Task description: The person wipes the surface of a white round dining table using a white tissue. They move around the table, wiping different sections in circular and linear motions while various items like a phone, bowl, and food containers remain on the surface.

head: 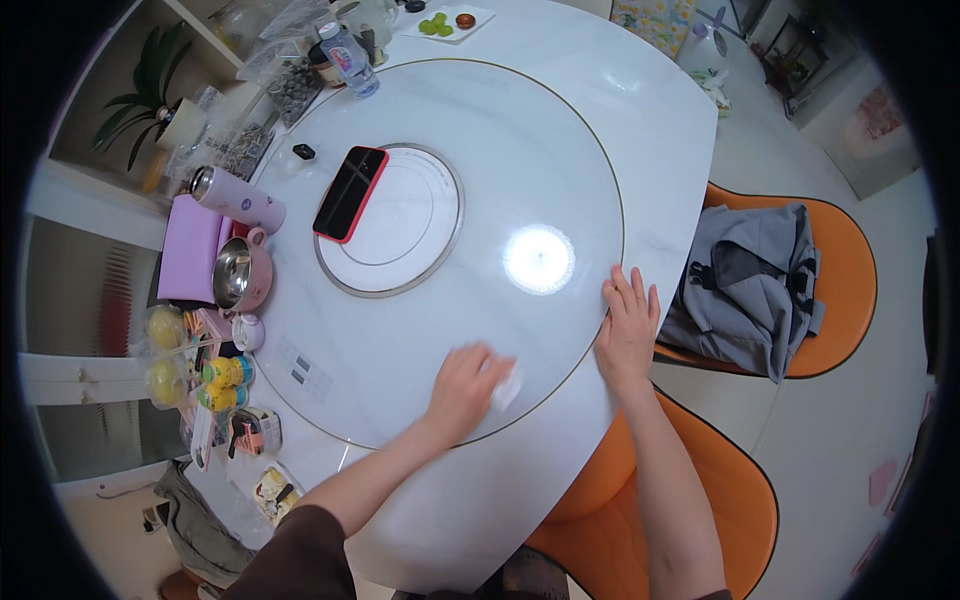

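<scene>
My left hand (pixel 465 390), slightly blurred, is closed on a crumpled white tissue or cloth (pixel 509 386) against the near part of the round glossy turntable (pixel 420 360). My right hand (pixel 628 326) lies with its palm down across the turntable's right edge and the white table, fingers extended and holding nothing. Farther off, a black-screened phone in a red case (pixel 351 195) rests partly on the turntable's round centre disc (pixel 409 225). A bright light reflection shows on the surface between the disc and my right hand.
Along the left side stand a lilac thermos (pixel 240 199), a pink steel-lined cup (pixel 244 275), yellow bottles (pixel 225 371) and food packs. A plastic bottle (pixel 349 60) and a plate with grapes (pixel 450 26) are at the back. Orange chairs (pixel 844 285) stand right, one bearing a grey bag (pixel 750 300).
</scene>
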Action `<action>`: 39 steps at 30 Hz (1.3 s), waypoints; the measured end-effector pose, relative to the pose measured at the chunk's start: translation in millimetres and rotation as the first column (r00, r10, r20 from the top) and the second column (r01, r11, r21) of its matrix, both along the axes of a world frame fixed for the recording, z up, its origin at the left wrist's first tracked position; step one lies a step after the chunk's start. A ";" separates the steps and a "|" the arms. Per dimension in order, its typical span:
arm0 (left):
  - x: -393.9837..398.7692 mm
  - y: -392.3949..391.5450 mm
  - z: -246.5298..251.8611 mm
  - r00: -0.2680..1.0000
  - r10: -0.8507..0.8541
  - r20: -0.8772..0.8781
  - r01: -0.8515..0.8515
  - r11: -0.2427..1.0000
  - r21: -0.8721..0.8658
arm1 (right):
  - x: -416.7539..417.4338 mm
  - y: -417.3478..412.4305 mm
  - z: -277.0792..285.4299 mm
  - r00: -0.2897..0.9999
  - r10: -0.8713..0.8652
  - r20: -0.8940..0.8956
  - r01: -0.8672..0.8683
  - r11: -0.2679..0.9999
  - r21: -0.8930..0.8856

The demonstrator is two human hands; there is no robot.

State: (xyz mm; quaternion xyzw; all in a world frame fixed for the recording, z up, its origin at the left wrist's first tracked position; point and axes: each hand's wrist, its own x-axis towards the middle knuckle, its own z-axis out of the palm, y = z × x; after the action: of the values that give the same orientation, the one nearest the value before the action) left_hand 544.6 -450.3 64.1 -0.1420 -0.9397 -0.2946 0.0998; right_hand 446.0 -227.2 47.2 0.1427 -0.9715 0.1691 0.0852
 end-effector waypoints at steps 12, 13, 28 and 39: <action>-110.3 -0.2 -14.4 0.951 0.294 -0.097 -0.296 0.955 -0.004 | -0.9 0.6 -3.3 1.000 0.008 -0.022 -0.008 1.000 -0.002; -80.6 -12.7 -10.5 0.952 0.301 -0.062 -0.300 0.954 0.025 | -1.0 -0.7 -2.8 0.999 0.012 -0.034 -0.012 1.000 -0.005; 61.6 -123.5 30.2 0.841 0.525 -0.133 -0.530 0.848 -0.005 | -2.8 -0.3 -10.8 0.997 0.041 -0.070 -0.040 0.999 0.022; 48.6 -90.3 26.9 0.615 0.715 0.333 -0.728 0.677 -0.109 | -2.3 -0.4 -9.4 0.997 0.051 -0.058 -0.049 0.998 0.028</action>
State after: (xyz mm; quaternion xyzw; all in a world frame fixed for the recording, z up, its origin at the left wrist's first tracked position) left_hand 593.2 -540.6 91.0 0.3036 -0.9135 -0.2671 0.0442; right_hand 443.7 -227.5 37.8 0.1728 -0.9669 0.1539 0.1074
